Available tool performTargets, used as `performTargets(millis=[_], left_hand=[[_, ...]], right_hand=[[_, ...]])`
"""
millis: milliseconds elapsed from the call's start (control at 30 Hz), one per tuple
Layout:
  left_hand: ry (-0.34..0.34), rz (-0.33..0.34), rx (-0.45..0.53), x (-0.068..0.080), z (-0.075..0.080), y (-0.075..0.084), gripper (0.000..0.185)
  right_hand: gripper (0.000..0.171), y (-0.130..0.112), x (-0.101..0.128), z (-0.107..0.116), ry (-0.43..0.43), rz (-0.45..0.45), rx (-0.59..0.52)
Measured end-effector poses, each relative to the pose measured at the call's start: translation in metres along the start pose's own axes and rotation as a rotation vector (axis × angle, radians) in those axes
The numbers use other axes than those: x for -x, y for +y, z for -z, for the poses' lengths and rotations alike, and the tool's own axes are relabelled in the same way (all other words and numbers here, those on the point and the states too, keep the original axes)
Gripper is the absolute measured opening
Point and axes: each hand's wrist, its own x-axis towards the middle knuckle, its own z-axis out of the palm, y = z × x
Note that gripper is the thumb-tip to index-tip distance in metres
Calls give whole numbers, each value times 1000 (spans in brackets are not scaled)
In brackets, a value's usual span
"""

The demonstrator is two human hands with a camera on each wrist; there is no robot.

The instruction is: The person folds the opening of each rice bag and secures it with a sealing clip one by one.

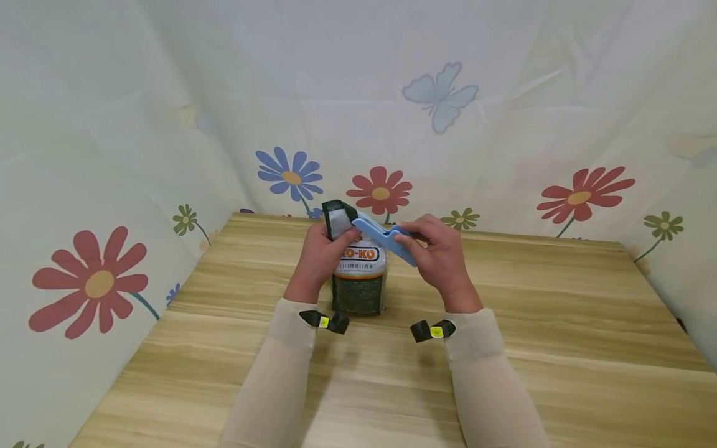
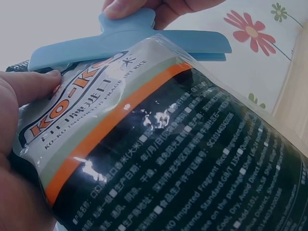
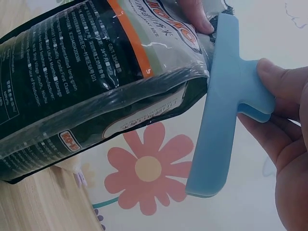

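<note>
A dark green and white rice bag (image 1: 358, 292), printed KO-KO with an orange stripe, stands upright on the table in the head view. My left hand (image 1: 325, 255) grips its upper left side, thumb across the front. A long light-blue bag clip (image 1: 386, 239) lies slantwise at the bag's top. My right hand (image 1: 442, 252) pinches the clip's handle tabs between thumb and fingers. In the right wrist view the clip (image 3: 216, 110) runs along the bag's upper edge, its lower end sticking out past the bag. Whether its bars clamp the bag I cannot tell.
The wood-grain table (image 1: 560, 311) spreads around the bag, wider to the right. Behind and to the left hangs a pale curtain (image 1: 336, 81) with printed flowers and a butterfly, close to the table's back edge. A small strapped camera (image 1: 434, 331) sits on each wrist.
</note>
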Motion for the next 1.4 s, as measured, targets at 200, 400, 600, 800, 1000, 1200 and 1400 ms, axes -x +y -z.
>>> performTargets(millis=[200,400,600,800,1000,1200,1400], left_hand=[[-12,-42,-19,0,-1,2,28],[-28,-48,-7,0,-2,2,27],[-38,-55,-3,1,-1,1,26],[-43,-50,-11,1,0,1,27],[-43,-43,-30,2,0,3,27],[-49,-42,-49,3,1,5,26],[-55,-48,-58,4,2,6,26]], right_hand=[[22,-1,-3,-2,9,21,-9],[22,-4,-4,-3,19,33,-7],[22,-4,-4,-4,22,39,-8],[22,-4,-5,-6,28,50,-41],[22,-6,-6,-7,40,64,-49],[23,-7,-6,-8,37,65,-44],[24,-8,-7,-8,34,65,-36]])
